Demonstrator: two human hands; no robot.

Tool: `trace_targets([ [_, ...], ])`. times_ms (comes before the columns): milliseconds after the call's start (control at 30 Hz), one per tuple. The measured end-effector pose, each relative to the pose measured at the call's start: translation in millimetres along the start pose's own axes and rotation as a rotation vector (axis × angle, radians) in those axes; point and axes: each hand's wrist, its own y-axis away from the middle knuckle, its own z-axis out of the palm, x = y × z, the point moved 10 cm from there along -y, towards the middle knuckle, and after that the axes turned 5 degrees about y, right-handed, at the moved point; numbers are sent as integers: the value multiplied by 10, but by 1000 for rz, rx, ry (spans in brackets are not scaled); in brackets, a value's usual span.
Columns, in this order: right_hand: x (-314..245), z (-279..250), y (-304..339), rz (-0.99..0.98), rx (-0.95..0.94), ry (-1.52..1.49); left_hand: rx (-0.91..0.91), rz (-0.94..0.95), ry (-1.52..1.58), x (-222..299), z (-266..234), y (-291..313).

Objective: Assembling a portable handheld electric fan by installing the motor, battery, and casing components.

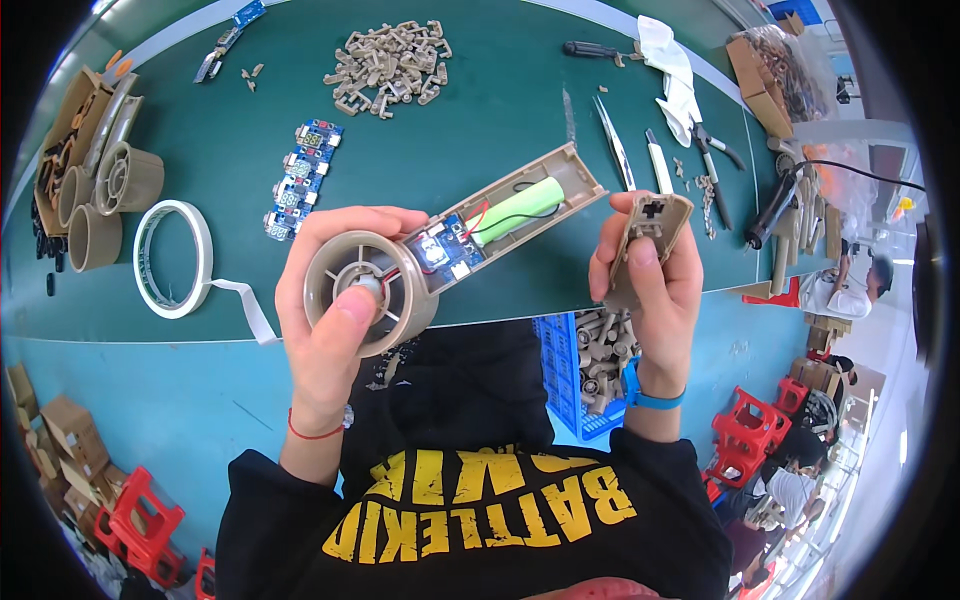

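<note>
My left hand (pixel 335 330) is closed round the ringed head of a beige handheld fan housing (pixel 425 310), its thumb on the small motor at the hub. The housing's handle lies uncovered, pointing up and to the right. Inside it sit a blue circuit board (pixel 437 250) and a light green cylindrical battery (pixel 520 211), joined by red and black wires. A short way to the right, my right hand (pixel 655 270) grips a beige handle cover (pixel 650 240), thumb on its face. The cover is apart from the housing.
On the green table (pixel 480 100) lie a pile of small beige parts (pixel 388 68), several circuit boards (pixel 300 180), a tape roll (pixel 140 260), tweezers (pixel 614 142), pliers (pixel 712 178) and a screwdriver (pixel 590 49). A blue crate (pixel 562 380) of beige parts stands below the front edge.
</note>
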Motion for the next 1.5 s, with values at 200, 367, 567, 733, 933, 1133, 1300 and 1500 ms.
trace_targets([
  [200, -67, -7, 59, -110, 8, -136, 29, 4, -30, -10, -19, 16],
  [367, -87, -3, 116, -168, -20, -102, 30, 5, -49, -7, -20, 20],
  [567, -172, 42, 175, -267, -44, -121, 36, 1, -83, -10, -13, 21],
  [733, -215, 37, 189, -320, -45, -105, 39, 9, -93, -11, -9, 20],
  [933, -165, 56, 184, -257, -51, -89, 24, 7, -100, -10, 0, 15],
  [1133, -24, 85, 109, -150, -39, -96, 32, 9, -108, 10, -15, 8],
  [1300, 188, -50, -68, 86, 13, 4, 26, 19, -87, 35, 29, 5],
  [1500, 358, 17, -246, 355, -52, -70, -35, 29, -39, 10, 58, 21],
])
